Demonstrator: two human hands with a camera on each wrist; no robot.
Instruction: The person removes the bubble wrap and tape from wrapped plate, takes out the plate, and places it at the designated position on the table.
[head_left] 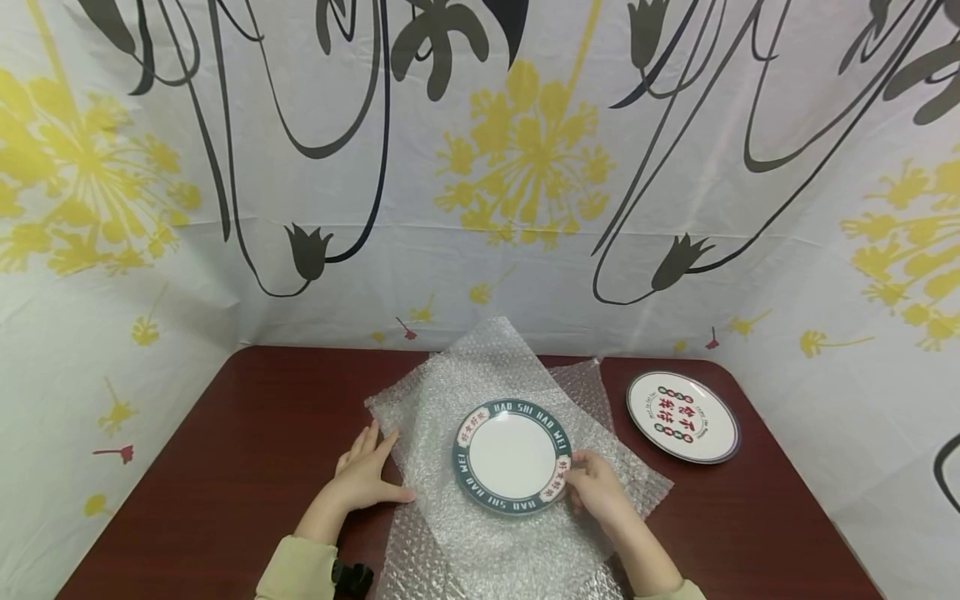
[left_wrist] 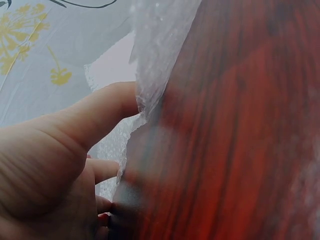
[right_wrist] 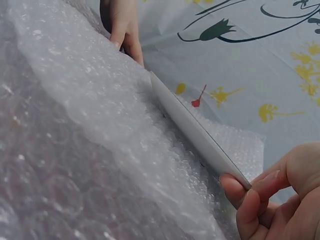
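Note:
A round plate (head_left: 512, 456) with a dark green lettered rim and white centre is over the bubble wrap (head_left: 480, 367). My right hand (head_left: 600, 487) pinches its right rim between thumb and fingers. The right wrist view shows the plate (right_wrist: 192, 127) edge-on and tilted, with the hand (right_wrist: 285, 195) at its near end. My left hand (head_left: 362, 477) rests at the left edge of the wrap with fingers spread. In the left wrist view its thumb (left_wrist: 112, 102) touches the edge of the wrap (left_wrist: 155, 50).
A second plate (head_left: 683, 417), white with red characters, lies on the dark red-brown table (head_left: 285, 425) to the right of the wrap. A patterned white cloth (head_left: 480, 275) hangs behind the table and at both sides. Further bubble wrap (head_left: 588, 387) lies beneath the top sheet.

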